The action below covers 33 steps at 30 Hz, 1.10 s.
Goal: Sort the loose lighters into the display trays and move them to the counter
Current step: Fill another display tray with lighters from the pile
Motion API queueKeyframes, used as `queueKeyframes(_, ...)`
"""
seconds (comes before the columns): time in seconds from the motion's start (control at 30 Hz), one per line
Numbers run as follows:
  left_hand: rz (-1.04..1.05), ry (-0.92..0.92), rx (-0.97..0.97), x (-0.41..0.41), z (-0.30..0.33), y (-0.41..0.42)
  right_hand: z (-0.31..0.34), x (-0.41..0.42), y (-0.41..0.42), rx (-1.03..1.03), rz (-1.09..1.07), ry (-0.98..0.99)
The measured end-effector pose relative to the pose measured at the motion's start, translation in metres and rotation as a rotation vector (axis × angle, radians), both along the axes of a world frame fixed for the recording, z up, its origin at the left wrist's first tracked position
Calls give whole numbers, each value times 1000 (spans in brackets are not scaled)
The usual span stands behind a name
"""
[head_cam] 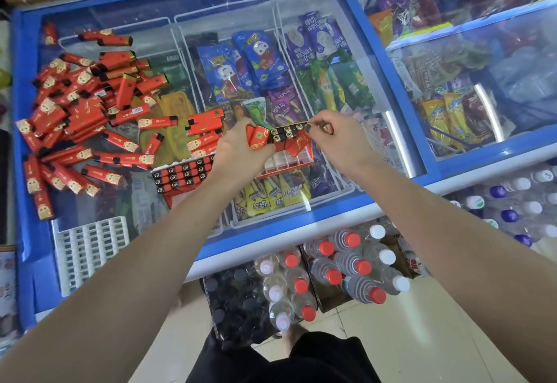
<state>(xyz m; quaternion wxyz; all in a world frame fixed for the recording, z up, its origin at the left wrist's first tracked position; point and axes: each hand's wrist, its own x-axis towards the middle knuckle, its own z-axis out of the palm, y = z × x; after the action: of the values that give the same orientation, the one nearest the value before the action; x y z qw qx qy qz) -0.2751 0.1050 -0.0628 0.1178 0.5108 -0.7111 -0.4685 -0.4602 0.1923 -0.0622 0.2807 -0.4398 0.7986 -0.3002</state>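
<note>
A: Nearest the viewer?
B: Water bottles [331,265] on the floor, before the freezer lid [180,21]. An empty white tray [90,250] lies on the lid's near left.

A: The hands?
B: The left hand [241,150] grips several red lighters [257,138]; the right hand [340,135] pinches one lighter [327,127] at the end of a row standing in the red tray [289,161].

A: Beside it?
B: A filled tray [180,174] just left, touching the left wrist.

A: Farther back?
B: The loose lighters [78,117] heap on the lid's left, over ice cream packets [256,60] under glass.
</note>
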Motion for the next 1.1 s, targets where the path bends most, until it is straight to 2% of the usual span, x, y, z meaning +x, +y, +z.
queueKeyframes(0.27, 64, -64, -16, 13, -12, -15, -12, 2, -2, 38, 147, 255)
queueKeyframes(0.5, 39, -125, -59, 8, -13, -21, -15, 13, -4, 79, 146, 323)
queueKeyframes(0.63, 29, -161, -54, 7, -12, -24, -12, 17, -5, 88, 91, 292)
queueKeyframes(0.77, 15, -175, -39, 7, -10, -26, -6, 21, -7, 31, -71, 142)
queueKeyframes(0.93, 4, -143, -9, 7, -4, -22, 8, 43, -18, -84, -414, -335)
queueKeyframes(1.03, 3, -130, -4, 6, 0, -23, 15, 54, -23, -89, -443, -546)
queueKeyframes(1.1, 1, -141, -5, 8, 2, -26, 16, 59, -23, -95, -410, -570)
